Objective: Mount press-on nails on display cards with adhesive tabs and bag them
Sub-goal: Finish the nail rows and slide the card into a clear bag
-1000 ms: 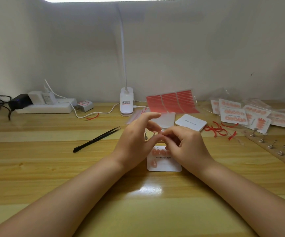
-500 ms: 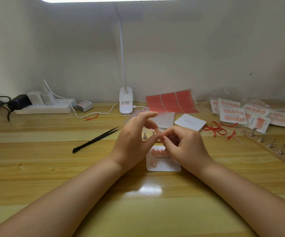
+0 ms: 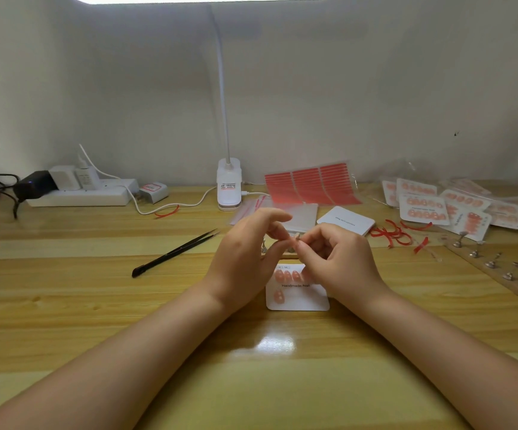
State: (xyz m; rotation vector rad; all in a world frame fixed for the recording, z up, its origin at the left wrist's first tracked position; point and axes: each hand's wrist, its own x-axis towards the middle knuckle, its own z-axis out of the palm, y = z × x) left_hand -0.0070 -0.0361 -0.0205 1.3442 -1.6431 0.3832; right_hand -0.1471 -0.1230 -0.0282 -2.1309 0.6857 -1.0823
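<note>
Both hands are meeting just above the display card (image 3: 298, 297), fingertips touching. Left hand (image 3: 245, 262) is pinching something tiny with thumb and a finger, index arched up; right hand (image 3: 338, 262) is curling in and picking at the same spot. Probably a nail or tab, honestly too small to tell. Compared to a second ago, they're barely shifting, just lifting a touch, so I'm guessing the fiddly peel-or-stick bit is still going on. Card is lying flat under and slightly nearer than the fingertips, top row filled, one nail sitting in the lower row.
</note>
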